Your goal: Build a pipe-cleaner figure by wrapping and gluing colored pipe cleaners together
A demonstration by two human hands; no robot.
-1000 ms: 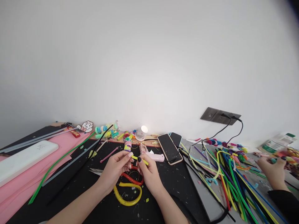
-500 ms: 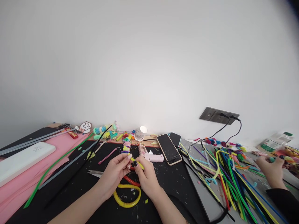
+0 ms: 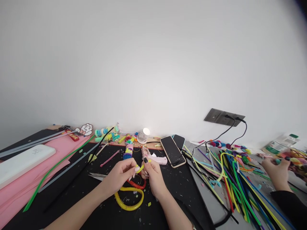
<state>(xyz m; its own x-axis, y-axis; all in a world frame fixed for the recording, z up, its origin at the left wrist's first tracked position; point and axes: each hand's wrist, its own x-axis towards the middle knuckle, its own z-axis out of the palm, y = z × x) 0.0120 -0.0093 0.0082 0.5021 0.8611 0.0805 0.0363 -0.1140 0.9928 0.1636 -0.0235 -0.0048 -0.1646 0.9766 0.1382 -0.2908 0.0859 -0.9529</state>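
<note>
A short yellow pipe cleaner (image 3: pixel 140 169) is pinched between my two hands, in front of me over the black mat. My left hand (image 3: pixel 123 174) grips its left end with fingertips and thumb. Thumb and fingers of my right hand (image 3: pixel 153 174) close on the other end. Beneath my hands lie scissors (image 3: pixel 130 204) with a yellow and a red handle loop, the blades pointing left. Just beyond are a pale pink glue gun (image 3: pixel 158 159) and a roll of coloured coils (image 3: pixel 129 150).
Two phones (image 3: pixel 173 151) and a paper cup (image 3: pixel 144 135) lie near the wall. Many pipe cleaners (image 3: pixel 242 185) spread over the grey board at right, where another person's hand (image 3: pixel 275 171) reaches in. Pink sheets (image 3: pixel 64 156) and a white case (image 3: pixel 26 163) are at left.
My right hand has tilted and shifted slightly right, and the yellow pipe cleaner has turned so its right end points upward. My left hand remains in nearly the same place.
</note>
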